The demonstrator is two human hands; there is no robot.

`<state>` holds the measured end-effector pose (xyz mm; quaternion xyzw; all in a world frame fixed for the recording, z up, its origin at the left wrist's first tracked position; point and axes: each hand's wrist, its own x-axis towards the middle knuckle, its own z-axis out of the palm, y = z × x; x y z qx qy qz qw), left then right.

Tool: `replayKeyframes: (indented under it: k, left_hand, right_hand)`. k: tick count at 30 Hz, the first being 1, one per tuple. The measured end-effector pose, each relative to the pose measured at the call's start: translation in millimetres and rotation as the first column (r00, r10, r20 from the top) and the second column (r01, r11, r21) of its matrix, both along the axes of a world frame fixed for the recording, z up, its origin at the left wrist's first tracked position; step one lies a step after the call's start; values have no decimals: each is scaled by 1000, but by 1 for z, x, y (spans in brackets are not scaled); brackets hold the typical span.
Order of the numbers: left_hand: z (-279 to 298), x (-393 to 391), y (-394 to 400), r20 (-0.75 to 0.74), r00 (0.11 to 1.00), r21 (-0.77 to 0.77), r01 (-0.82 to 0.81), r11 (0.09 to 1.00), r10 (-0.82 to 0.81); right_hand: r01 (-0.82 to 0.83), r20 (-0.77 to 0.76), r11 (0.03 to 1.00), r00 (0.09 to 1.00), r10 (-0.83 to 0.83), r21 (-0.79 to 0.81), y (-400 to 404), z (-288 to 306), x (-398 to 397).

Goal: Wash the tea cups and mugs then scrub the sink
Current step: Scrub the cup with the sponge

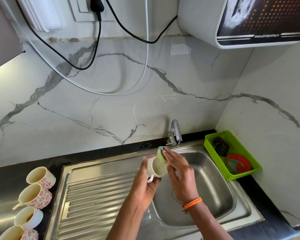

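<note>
- Left hand (145, 185): at centre of view, above the inner edge of the sink, fingers and thumb curled round a white cup (155, 168), gripping it from the 9 o'clock side.
- White cup: tipped on its side, long axis running roughly 9 to 3 o'clock, mouth facing 3 o'clock and slightly toward the camera, handle pointing down at 6 o'clock; held in the air over the junction of drainboard and basin.
- Right hand (177, 172): at 3 o'clock of the cup, fingers straight and together, pressing a yellow-green sponge (161, 154) against the cup rim; orange thread band (193, 203) on the wrist.
- Sponge: upright, long axis pointing toward 12 o'clock, lower part at the cup mouth; motion-blurred.
- Steel sink (232, 201): basin at 4 o'clock of the hands, ribbed drainboard (97, 196) at 8 o'clock.
- Four unwashed cups (35, 196): in a row on the dark counter at 8 to 9 o'clock, lying tilted, mouths facing up-left; three with red floral print.
- Green basket (213, 151): at 2 o'clock on the counter, holding scrubbers.
- Tap (175, 132): at 12 o'clock, against the marble wall.
</note>
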<state>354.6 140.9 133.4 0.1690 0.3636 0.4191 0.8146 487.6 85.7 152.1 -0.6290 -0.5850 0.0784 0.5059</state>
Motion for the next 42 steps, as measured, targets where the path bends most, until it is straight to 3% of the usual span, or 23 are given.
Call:
replayKeyframes:
  k: [5, 9, 14, 18, 23, 27, 29, 32, 34, 35, 37, 38, 40, 41, 42]
  left_hand:
    - [-5, 0, -4, 143, 989, -63, -13, 998, 21]
    - [-7, -9, -2, 53, 998, -50, -21, 999, 24]
    - [0, -2, -11, 48, 999, -2, -14, 1000, 14]
    - [4, -16, -3, 55, 998, -11, -15, 1000, 16]
    - [6, -22, -4, -170, 985, 46, 46, 998, -38]
    - [10, -22, -6, -376, 917, 120, 188, 975, -131]
    - [12, -27, -3, -470, 869, 158, 254, 954, -153]
    - [13, -35, -3, -517, 845, 247, 301, 921, -137]
    - [11, -36, -7, -479, 867, 283, 299, 911, -136]
    - [10, -37, -10, -450, 882, 299, 294, 908, -138]
    - [6, -38, -14, -377, 914, 330, 286, 900, -152]
    - [4, -41, -14, -336, 927, 338, 284, 897, -167]
    - [4, -46, -13, -299, 934, 353, 298, 887, -195]
    - [5, -48, -12, -314, 929, 353, 307, 884, -196]
    - [6, -49, -11, -337, 923, 345, 306, 887, -187]
  right_hand:
    - [-190, 199, 981, 961, 192, -30, -17, -2, -25]
    - [-207, 328, 978, 922, 208, -39, -31, -20, 2]
    - [-113, 264, 994, 959, 105, 15, -10, -9, -10]
    - [-250, 276, 968, 929, 248, -28, -25, -13, -20]
    - [-245, 703, 969, 685, 191, -24, -19, -6, 14]
    - [-274, 798, 960, 565, 212, -61, -9, -1, 11]
    - [-282, 794, 955, 556, 244, -96, -14, -1, 8]
    - [-234, 572, 945, 752, 326, -230, -29, -8, -7]
    - [-227, 242, 905, 914, 325, -358, -30, -11, -17]
    - [-277, 9, 867, 951, 309, -414, -27, -9, -19]
    - [-456, -451, 791, 854, 259, -408, -19, 1, -19]
    - [-510, -583, 776, 779, 232, -372, -17, 6, -17]
    - [-576, -697, 756, 680, 229, -313, -18, 8, -17]
    - [-579, -680, 753, 690, 248, -314, -20, 6, -19]
    - [-548, -584, 765, 760, 285, -340, -24, 1, -21]
